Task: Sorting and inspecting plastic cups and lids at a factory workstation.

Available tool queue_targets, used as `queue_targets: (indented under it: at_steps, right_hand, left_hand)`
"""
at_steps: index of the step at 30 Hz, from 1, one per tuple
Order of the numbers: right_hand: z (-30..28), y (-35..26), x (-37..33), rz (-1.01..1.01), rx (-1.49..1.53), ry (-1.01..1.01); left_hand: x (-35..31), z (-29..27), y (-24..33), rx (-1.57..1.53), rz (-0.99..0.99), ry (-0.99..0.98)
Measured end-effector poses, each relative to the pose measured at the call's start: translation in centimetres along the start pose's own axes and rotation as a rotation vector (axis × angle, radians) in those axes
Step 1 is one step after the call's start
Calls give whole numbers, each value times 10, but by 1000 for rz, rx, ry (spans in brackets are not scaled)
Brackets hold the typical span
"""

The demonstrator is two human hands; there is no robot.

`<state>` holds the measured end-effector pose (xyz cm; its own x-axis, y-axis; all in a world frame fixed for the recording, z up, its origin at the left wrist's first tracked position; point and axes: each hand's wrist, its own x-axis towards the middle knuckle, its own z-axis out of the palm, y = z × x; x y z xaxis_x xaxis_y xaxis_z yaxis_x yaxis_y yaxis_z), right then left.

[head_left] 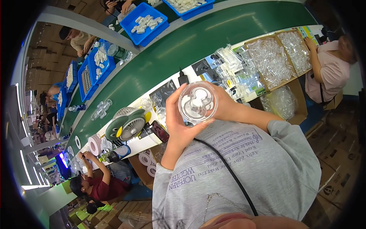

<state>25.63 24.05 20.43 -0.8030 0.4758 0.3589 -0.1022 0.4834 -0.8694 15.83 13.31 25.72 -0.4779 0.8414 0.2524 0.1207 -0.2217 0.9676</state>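
Note:
A clear round plastic container [194, 118] is held up in front of my chest, seen from its open or see-through top. White rounded shapes [199, 97] show inside it; their exact kind is hard to make out. My left hand [176, 121] wraps the container's left side, with the thumb along its near edge. Against its right side, my right hand [225, 104] grips it too, its fingers partly hidden behind the clear wall. A black plug or adapter [183, 79] lies on the white worktop just beyond the container.
A penguin-shaped fan [129, 128] and a phone [159, 131] stand at left. To the right are clear plastic parts [234, 70] and cardboard boxes of clear tubes [270, 61]. A green belt [213, 28] runs beyond, with blue trays [145, 36]. Co-workers sit at both sides.

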Motion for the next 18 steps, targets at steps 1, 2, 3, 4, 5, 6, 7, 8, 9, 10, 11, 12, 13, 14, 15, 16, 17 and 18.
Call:
queue_targets:
  at_steps: [1, 2, 3, 4, 5, 6, 7, 8, 9, 10, 11, 12, 13, 14, 15, 16, 17, 18]
  right_hand:
    - [1, 3, 1, -9, -7, 8]
    - [1, 7, 2, -21, -7, 22]
    - [3, 12, 4, -34, -8, 37]
    - [7, 16, 3, -48, -20, 52]
    - [13, 22, 1, 7, 14, 58]
    - [17, 29, -3, 72, 48, 70]
    - [17, 34, -7, 157, 147, 93]
    - [17, 43, -10, 154, 131, 117]
    - [15, 54, -15, 242, 266, 146]
    - [14, 69, -21, 328, 403, 178]
    - [8, 88, -25, 311, 475, 248]
    - [3, 107, -28, 341, 506, 357]
    - [-11, 128, -29, 298, 370, 462]
    - [-29, 144, -28, 258, 238, 564]
    - [-47, 156, -26, 272, 292, 679]
    - [-71, 171, -29, 286, 343, 803]
    - [-100, 188, -36, 313, 269, 842]
    - [-129, 204, -44, 340, 197, 872]
  left_hand:
    - [0, 0, -4, 64, 26, 15]
    - [1, 0, -6, 127, 58, 27]
    - [1, 3, -4, 87, 40, 60]
    - [2, 4, -5, 85, 61, 48]
    - [3, 4, -11, 38, 39, 93]
    - [6, 5, -19, -13, 8, 127]
    - [10, 3, -26, 27, -32, 81]
    - [14, 3, -32, 115, -25, 28]
    - [18, 4, -36, 122, -1, 20]
    - [23, 4, -41, 127, 22, 8]
    - [23, 2, -50, 157, -30, 21]
    - [21, -6, -66, 188, -81, 40]
    - [17, -17, -89, 163, -137, 34]
    - [11, -26, -111, 34, -235, 58]
    - [3, -38, -138, 6, -281, 58]
    - [-4, -39, -155, 18, -388, 93]
    - [-15, -46, -181, 8, -416, 107]
    - [-29, -55, -209, -40, -444, 128]
